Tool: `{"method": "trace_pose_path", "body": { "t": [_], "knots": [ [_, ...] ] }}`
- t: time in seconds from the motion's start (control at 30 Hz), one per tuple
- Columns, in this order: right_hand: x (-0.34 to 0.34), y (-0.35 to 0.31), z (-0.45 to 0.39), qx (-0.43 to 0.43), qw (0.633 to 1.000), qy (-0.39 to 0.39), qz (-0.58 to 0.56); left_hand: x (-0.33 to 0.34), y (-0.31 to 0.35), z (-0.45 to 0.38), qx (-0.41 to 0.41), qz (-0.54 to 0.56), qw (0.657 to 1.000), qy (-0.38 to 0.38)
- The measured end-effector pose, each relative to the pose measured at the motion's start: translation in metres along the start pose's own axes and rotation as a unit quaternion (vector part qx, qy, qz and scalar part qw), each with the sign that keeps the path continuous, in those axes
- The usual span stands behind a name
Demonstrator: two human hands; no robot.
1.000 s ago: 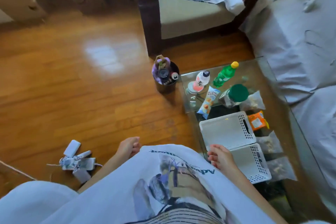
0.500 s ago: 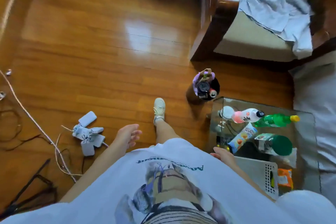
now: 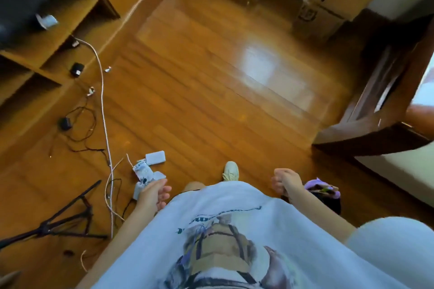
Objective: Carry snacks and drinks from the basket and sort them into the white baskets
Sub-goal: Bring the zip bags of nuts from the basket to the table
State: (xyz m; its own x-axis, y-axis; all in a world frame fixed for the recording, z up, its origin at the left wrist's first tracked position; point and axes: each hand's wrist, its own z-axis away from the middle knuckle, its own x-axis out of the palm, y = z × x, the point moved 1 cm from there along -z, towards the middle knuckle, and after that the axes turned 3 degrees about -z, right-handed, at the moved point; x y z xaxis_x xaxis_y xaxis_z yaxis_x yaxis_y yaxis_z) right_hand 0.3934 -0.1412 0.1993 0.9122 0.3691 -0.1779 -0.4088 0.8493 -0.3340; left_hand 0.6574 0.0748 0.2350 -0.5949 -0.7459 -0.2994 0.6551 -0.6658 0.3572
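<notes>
Head view: both hands hold nothing, between trips.
Left hand and right hand hang loosely curled; the dark basket at four o'clock probably needs reaching next.

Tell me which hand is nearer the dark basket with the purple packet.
Right. The right hand hangs just left of the dark basket in the picture, its forearm crossing the basket's edge. The left hand hangs on the far side of the body, beside the white adapters.
</notes>
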Motion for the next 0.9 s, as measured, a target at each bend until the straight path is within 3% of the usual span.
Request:
{"method": "trace_pose_path", "body": {
  "t": [0.1, 0.33, 0.47, 0.6, 0.7, 0.9],
  "knots": [
    [0.035, -0.084, -0.004, -0.071, 0.995, 0.005, 0.076, -0.006, 0.016, -0.008, -0.025, 0.041, 0.999, 0.020],
    [0.112, -0.198, -0.018, -0.149, 0.970, -0.075, 0.177, -0.025, 0.035, -0.050, -0.117, 0.156, 0.980, 0.049],
    [0.147, -0.250, -0.033, -0.146, 0.970, -0.078, 0.176, -0.032, 0.084, -0.090, -0.143, 0.179, 0.972, 0.046],
    [0.169, -0.298, -0.048, -0.098, 0.985, -0.033, 0.135, -0.039, 0.161, -0.130, -0.161, 0.177, 0.971, 0.014],
    [0.183, -0.325, -0.057, -0.072, 0.991, -0.002, 0.112, -0.039, 0.238, -0.149, -0.131, 0.137, 0.982, 0.015],
    [0.209, -0.372, -0.075, -0.050, 0.994, 0.040, 0.092, -0.019, 0.392, -0.173, 0.008, 0.042, 0.999, 0.011]
  ]
}}
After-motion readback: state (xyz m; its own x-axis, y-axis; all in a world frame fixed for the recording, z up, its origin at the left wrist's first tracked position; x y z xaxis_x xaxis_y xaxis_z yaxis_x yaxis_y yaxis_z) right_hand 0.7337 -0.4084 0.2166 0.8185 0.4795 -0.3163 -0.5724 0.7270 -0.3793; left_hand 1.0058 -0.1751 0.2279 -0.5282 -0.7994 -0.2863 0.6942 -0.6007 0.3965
